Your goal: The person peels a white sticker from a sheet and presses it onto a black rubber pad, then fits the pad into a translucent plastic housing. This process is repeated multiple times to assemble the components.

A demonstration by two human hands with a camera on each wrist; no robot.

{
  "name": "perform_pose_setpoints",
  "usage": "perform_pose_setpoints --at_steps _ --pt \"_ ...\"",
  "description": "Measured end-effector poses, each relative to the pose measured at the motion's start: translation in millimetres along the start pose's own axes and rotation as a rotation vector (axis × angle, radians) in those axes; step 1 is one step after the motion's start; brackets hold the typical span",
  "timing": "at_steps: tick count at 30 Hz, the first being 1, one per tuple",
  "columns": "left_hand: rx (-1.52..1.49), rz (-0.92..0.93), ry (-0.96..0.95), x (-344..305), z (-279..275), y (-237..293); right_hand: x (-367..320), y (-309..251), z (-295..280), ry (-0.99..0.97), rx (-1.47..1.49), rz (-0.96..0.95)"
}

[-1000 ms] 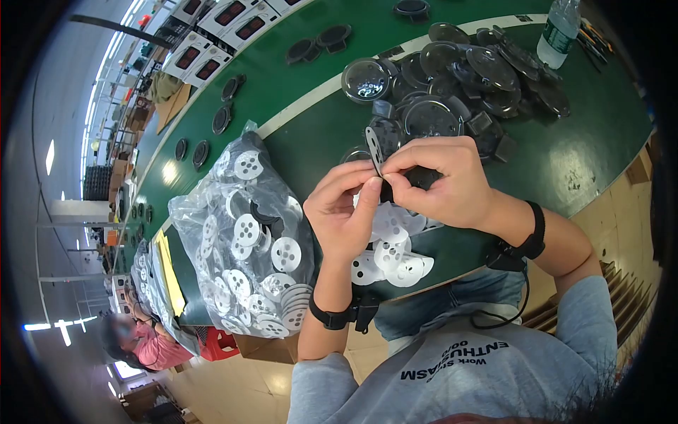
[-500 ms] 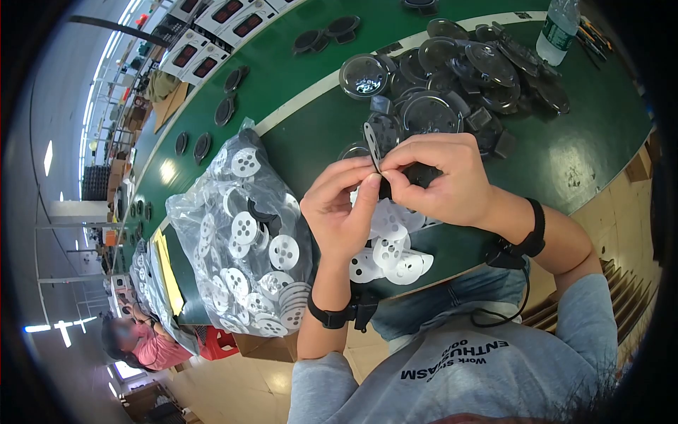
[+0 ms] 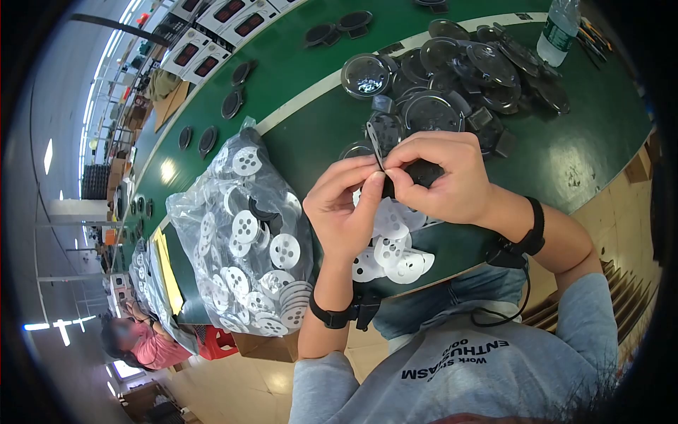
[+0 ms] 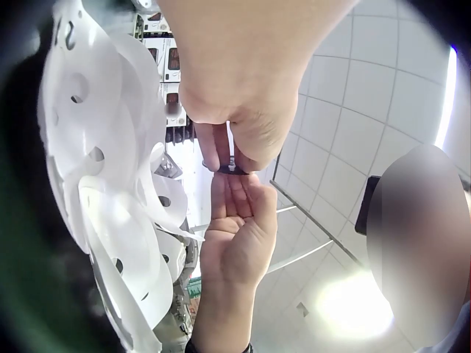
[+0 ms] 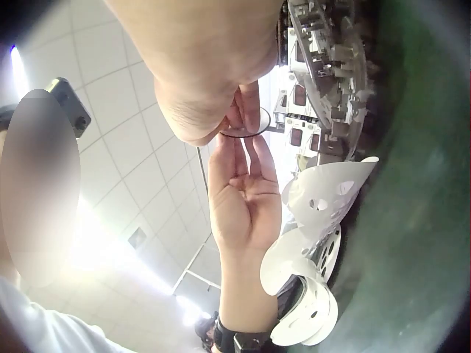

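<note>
My left hand (image 3: 342,208) and right hand (image 3: 441,177) meet in front of me over the green table. Between thumbs and fingertips both pinch the lower edge of a thin round disc with holes (image 3: 374,141), which stands nearly edge-on. In the right wrist view the disc (image 5: 246,134) shows as a dark-rimmed, thin oval between the fingertips. Below the hands lies a loose pile of white perforated discs (image 3: 395,258), partly hidden by the hands. Just beyond my hands is a heap of dark round clear-topped plastic parts (image 3: 431,113).
A clear plastic bag of white perforated discs (image 3: 247,230) lies to the left. Dark round parts (image 3: 232,102) sit on the green strip past a pale line. A water bottle (image 3: 558,32) stands at the far right. Printed boxes (image 3: 226,35) line the far side; another person (image 3: 159,346) sits at left.
Dark round parts on the far green strip have shifted steadily to the right. My hands stay almost in place, with the disc still pinched between them and only slightly turned.
</note>
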State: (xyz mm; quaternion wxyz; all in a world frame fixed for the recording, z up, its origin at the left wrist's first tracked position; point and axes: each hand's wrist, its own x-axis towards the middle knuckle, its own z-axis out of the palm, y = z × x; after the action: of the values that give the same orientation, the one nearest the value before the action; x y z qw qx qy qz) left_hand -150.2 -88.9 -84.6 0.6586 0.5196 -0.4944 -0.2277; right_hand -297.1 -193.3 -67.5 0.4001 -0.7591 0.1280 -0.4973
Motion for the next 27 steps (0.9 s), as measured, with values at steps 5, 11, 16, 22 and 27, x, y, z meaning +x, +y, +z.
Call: perform_pose_setpoints --at_steps 5,11,16,22,27 --pt "0.026 0.027 -0.008 1 1 -1 -1 1 1 0.006 -0.004 -0.003" --pt "0.074 0.045 -0.018 -1 2 -4 -3 3 2 0.011 -0.062 -0.032" --pt "-0.082 0.018 -0.025 1 8 0 -6 4 3 -0.025 -0.112 -0.029" --pt "0.048 -0.004 -0.040 -2 3 1 -5 -1 7 -0.056 -0.124 -0.043" --pt "-0.101 -0.073 0.179 4 -5 5 0 4 2 0.027 -0.054 0.114"
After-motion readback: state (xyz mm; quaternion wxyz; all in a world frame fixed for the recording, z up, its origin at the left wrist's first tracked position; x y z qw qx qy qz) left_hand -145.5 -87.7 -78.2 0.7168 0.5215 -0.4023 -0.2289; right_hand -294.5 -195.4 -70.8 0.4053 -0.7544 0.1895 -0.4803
